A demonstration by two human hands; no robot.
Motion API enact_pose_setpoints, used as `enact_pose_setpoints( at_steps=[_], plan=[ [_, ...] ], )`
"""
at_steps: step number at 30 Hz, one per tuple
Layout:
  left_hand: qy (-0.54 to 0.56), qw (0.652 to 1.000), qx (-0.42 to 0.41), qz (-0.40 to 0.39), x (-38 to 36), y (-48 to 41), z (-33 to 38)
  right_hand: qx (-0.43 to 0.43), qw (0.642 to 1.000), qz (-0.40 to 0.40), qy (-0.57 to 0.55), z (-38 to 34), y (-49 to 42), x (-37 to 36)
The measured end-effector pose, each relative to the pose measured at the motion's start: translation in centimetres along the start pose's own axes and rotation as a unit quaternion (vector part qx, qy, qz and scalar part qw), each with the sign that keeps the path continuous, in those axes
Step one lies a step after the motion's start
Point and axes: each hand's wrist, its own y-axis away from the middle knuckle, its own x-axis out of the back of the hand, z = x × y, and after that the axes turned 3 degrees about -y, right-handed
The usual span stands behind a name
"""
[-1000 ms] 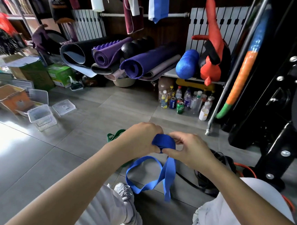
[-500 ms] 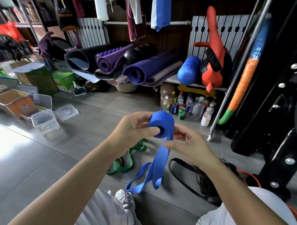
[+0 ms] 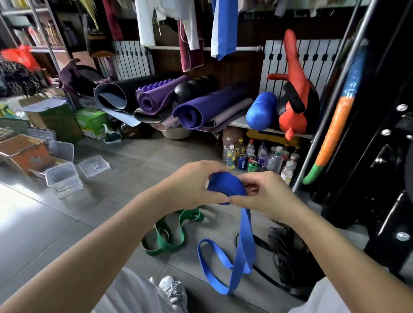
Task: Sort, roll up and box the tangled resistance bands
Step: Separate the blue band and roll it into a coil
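The person sits low on the grey tiled floor [image 3: 56, 220] and holds the blue flat rubber resistance band [image 3: 226, 189] in the air in front of the chest, in the middle of the scene. The upper part of it is already wound into a thick roll. The left hand [image 3: 192, 186] has its fingers curled round the left side of this roll. The right hand [image 3: 267, 197] pinches the right side with thumb and fingers, so both hands are grasping it. The unrolled part hangs down from the roll as a long doubled loop that ends low, near the floor and the person's shoe.

I judge this band to be light, soft and elastic. It will bend easily, and the roll will probably spring open if the grip loosens. It seems best to hold the roll across its flat sides with one hand and to feed the hanging strap close under the roll with the other, keeping it a little tight.

Half a second before, the roll was turned with its open core toward us, and the right hand was lower, on the strap. Now both hands close over the roll and the core is mostly hidden.

The green band [image 3: 171, 235] lies on the floor beyond the left forearm, the black bands [image 3: 289, 252] are on the right, and the clear plastic box [image 3: 63, 178] stands far left.
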Motion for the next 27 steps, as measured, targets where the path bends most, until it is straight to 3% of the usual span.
enact_pose_setpoints(
  at_steps=[2,4,7,11,16,19,20,21,22,24,27],
  plan=[
    [-0.100,0.994,-0.019,-0.035,0.8,-0.5,0.6,0.011,1.000,-0.012,0.012,-0.2,0.1,0.1],
    [-0.105,0.994,-0.018,-0.033,1.4,-0.8,1.0,0.005,1.000,-0.006,-0.007,-0.3,0.1,0.3],
    [-0.008,1.000,0.006,0.007,1.6,-0.8,1.1,-0.014,0.993,0.032,-0.111,-0.4,0.2,0.4],
    [0.156,0.985,0.023,0.064,1.2,-0.4,0.9,-0.014,0.989,0.038,-0.145,-0.4,0.4,0.5],
    [0.414,0.902,0.033,0.119,-0.7,0.5,0.4,0.024,0.960,0.059,-0.274,-0.4,0.4,0.0],
    [0.578,0.810,0.051,0.085,-3.0,1.2,0.3,0.026,0.954,0.094,-0.283,0.1,0.5,-0.4],
    [0.586,0.804,0.069,0.075,-3.6,1.4,0.1,0.023,0.960,0.096,-0.262,0.2,0.6,-0.3],
    [0.547,0.829,0.092,0.073,-3.8,1.3,0.0,0.019,0.968,0.091,-0.234,0.3,0.7,-0.3],
    [0.457,0.879,0.112,0.072,-3.7,1.2,-0.1,0.012,0.975,0.080,-0.206,0.4,0.9,-0.1],
    [0.204,0.971,0.109,0.056,-3.0,0.8,-0.5,0.001,0.991,0.049,-0.129,0.3,1.0,0.1],
    [-0.014,0.999,0.029,-0.030,-1.9,0.4,-0.1,0.034,0.998,0.011,0.050,0.1,0.8,-0.2]
  ],
)
